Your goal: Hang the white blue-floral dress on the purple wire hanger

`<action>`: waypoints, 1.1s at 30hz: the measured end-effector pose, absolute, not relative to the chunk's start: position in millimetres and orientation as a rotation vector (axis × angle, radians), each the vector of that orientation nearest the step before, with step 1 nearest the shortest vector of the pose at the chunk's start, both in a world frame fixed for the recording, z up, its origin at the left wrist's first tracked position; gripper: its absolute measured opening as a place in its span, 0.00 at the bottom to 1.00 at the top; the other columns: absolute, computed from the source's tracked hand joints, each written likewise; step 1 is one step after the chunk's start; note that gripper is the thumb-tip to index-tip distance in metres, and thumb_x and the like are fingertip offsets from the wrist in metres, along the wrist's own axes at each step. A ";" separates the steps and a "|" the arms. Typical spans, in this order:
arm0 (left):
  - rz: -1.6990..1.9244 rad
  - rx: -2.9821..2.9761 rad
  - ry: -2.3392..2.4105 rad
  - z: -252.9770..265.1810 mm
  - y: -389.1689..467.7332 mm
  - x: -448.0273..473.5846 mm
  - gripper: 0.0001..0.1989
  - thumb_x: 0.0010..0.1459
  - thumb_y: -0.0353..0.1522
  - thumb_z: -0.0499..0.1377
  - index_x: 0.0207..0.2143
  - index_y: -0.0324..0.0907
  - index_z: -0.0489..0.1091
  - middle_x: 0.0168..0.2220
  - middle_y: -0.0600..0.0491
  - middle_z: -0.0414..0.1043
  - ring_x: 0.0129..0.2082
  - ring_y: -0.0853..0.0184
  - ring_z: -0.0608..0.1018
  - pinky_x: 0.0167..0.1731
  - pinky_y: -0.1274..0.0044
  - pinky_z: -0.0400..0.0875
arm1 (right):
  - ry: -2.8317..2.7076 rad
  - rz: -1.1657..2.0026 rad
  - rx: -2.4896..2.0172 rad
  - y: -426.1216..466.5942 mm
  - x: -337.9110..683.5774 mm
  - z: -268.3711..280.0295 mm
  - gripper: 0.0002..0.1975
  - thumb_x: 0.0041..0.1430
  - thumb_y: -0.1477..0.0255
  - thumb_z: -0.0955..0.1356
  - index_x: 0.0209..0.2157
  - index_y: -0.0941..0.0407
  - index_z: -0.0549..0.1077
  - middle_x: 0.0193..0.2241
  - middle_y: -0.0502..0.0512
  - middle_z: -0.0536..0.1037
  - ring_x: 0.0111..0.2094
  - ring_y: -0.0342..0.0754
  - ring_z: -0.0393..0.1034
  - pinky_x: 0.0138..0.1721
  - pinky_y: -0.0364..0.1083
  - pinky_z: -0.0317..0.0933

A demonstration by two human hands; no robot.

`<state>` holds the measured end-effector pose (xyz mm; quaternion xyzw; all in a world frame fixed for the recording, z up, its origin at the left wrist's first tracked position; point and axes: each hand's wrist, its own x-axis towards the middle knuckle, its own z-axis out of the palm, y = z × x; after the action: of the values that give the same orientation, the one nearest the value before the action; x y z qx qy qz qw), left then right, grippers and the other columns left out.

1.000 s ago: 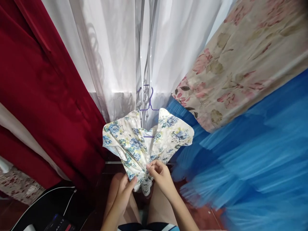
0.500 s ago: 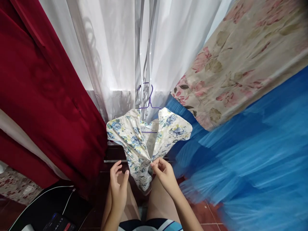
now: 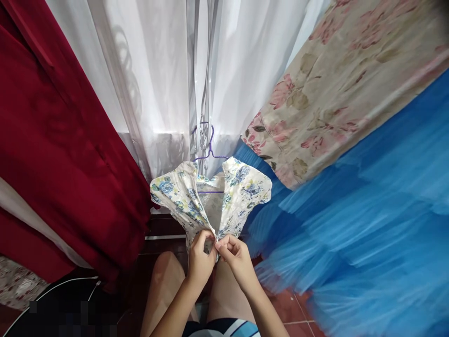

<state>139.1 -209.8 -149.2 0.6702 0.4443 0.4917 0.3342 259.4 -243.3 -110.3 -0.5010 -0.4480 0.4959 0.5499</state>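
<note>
A white top point(image 3: 245, 187) with blue and yellow flowers hangs on a purple hanger point(image 3: 211, 152), its zip opening spread in a V. At the bottom of that V, my right hand point(image 3: 236, 256) pinches what looks like the small zipper pull between thumb and forefinger. Right beside it, my left hand point(image 3: 200, 262) is closed on the edge of the top's fabric, with the fingertips partly out of sight. Both hands nearly touch. They hide much of the lower part of the top.
Behind the hanger hang white curtains point(image 3: 157, 70) with grey straps. A red cloth point(image 3: 70, 140) drapes on the left. To the right are a beige floral cloth point(image 3: 315, 103) and blue tulle point(image 3: 351, 224). A white cable point(image 3: 52, 290) lies over a dark surface at lower left.
My left hand has come in from the left, where it was open, and closed on the fabric by the zip. My right hand keeps its pinch. The view has shifted slightly.
</note>
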 end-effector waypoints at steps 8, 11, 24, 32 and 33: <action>1.291 1.766 1.225 -138.1 -216.0 133.5 0.05 0.60 0.31 0.57 0.31 0.43 0.65 0.30 0.52 0.72 0.34 0.64 0.75 0.38 0.75 0.67 | -0.991 1.202 -1.231 -236.7 256.3 -112.4 0.15 0.55 0.61 0.71 0.24 0.57 0.70 0.13 0.44 0.63 0.17 0.39 0.50 0.21 0.42 0.43; 1.294 1.770 1.225 -138.6 -215.5 131.1 0.06 0.61 0.31 0.57 0.29 0.43 0.65 0.30 0.53 0.71 0.34 0.65 0.74 0.38 0.75 0.67 | -1.010 1.254 -1.215 -234.5 254.8 -115.3 0.14 0.55 0.62 0.70 0.25 0.57 0.71 0.14 0.44 0.63 0.17 0.40 0.51 0.21 0.42 0.44; 1.289 1.768 1.160 -143.6 -218.6 127.3 0.09 0.61 0.29 0.56 0.26 0.42 0.64 0.28 0.53 0.70 0.32 0.67 0.74 0.37 0.77 0.67 | -1.057 1.246 -1.291 -229.5 254.1 -127.2 0.18 0.55 0.58 0.70 0.22 0.56 0.69 0.14 0.45 0.64 0.17 0.41 0.54 0.21 0.42 0.47; 1.239 1.773 1.184 -150.0 -222.0 127.4 0.10 0.61 0.31 0.56 0.25 0.43 0.65 0.28 0.53 0.71 0.32 0.66 0.74 0.37 0.76 0.67 | -1.087 1.247 -1.266 -237.3 255.5 -128.1 0.22 0.56 0.55 0.69 0.19 0.55 0.63 0.14 0.45 0.64 0.18 0.40 0.54 0.23 0.42 0.49; 1.238 1.774 1.178 -150.1 -221.7 127.5 0.10 0.61 0.31 0.56 0.25 0.43 0.65 0.28 0.53 0.71 0.32 0.66 0.74 0.37 0.76 0.67 | -1.085 1.251 -1.265 -238.0 256.1 -127.4 0.22 0.56 0.55 0.70 0.19 0.55 0.63 0.14 0.45 0.64 0.17 0.40 0.53 0.23 0.42 0.49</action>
<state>127.5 -221.7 -150.1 0.6791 0.4512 0.4738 0.3328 256.1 -238.0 -127.4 -0.5242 -0.4495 0.5184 0.5044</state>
